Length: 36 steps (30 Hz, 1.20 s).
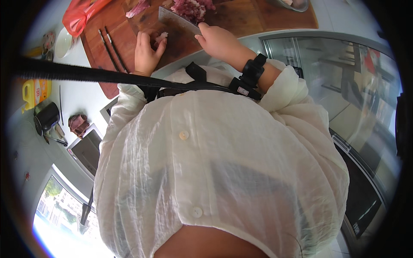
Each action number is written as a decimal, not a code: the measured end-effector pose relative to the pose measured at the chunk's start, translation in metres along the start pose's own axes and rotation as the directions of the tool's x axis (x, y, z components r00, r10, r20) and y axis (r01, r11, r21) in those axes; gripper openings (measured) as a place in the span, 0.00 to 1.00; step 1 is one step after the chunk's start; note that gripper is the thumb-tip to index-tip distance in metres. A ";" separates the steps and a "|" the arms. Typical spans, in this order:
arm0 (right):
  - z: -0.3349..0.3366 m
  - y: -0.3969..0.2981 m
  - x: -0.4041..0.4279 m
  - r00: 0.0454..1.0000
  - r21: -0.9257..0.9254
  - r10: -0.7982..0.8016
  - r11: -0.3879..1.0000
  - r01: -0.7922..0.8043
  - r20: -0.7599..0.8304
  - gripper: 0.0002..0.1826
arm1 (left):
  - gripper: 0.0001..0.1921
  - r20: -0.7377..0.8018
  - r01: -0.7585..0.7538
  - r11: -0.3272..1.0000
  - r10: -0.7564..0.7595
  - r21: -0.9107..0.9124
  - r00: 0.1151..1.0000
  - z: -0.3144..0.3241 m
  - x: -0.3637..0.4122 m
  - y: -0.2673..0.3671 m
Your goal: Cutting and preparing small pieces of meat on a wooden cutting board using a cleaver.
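Note:
My right hand (222, 40) grips a cleaver by its handle, which is mostly hidden in the fist. The cleaver's wide metal blade (177, 22) points up and left over the wooden cutting board (238, 19). Against the blade's far side lies a pile of chopped raw meat (193, 9). My left hand (146, 53) rests at the board's near side, with a small pale piece of raw meat (161, 37) between thumb and curled fingers. A separate strip of pink meat (137, 8) lies farther back on the board.
Two dark chopsticks (111, 48) lie left of my left hand. A red plastic bag (79, 17) overlaps the board's far-left corner, beside a white bowl (63, 43). At far right stands a bowl (298, 4). A yellow oil jug (37, 92) is at left; a black strap (96, 74) crosses the view.

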State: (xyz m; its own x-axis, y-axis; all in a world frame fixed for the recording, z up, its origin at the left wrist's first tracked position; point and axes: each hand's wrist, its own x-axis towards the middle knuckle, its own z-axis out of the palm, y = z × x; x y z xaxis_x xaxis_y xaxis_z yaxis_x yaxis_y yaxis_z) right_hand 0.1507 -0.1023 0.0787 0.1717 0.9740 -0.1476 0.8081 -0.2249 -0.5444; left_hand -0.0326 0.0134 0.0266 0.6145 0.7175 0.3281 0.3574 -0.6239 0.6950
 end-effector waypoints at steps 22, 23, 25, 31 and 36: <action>0.039 -0.019 0.036 0.994 0.025 -0.096 0.995 0.097 -0.054 0.10 | 0.07 0.162 -0.400 0.893 0.372 0.207 0.914 0.016 -0.005 -0.017; 0.037 -0.019 0.035 0.995 0.019 -0.092 0.995 0.093 -0.040 0.10 | 0.07 0.161 -0.407 0.890 0.379 0.207 0.911 0.016 -0.004 -0.018; 0.027 -0.003 0.019 0.991 0.023 -0.132 0.991 0.131 0.001 0.11 | 0.07 0.107 -0.325 0.911 0.308 0.252 0.945 0.014 -0.003 -0.024; 0.001 0.039 0.009 0.991 -0.068 0.080 0.994 -0.088 -0.107 0.13 | 0.06 0.085 -0.338 0.915 0.327 0.222 0.941 0.013 0.003 -0.023; -0.023 0.038 0.025 0.979 0.048 0.098 0.995 -0.091 -0.176 0.15 | 0.07 0.182 -0.099 0.987 0.074 0.129 0.980 0.007 0.021 -0.005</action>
State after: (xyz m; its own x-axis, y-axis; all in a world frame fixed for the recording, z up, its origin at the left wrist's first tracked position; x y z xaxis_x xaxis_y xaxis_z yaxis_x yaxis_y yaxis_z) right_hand 0.1985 -0.0857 0.0736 0.3468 0.9365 -0.0527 0.7610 -0.3137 -0.5679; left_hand -0.0169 0.0294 0.0252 0.7571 0.6007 0.2568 0.3825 -0.7262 0.5713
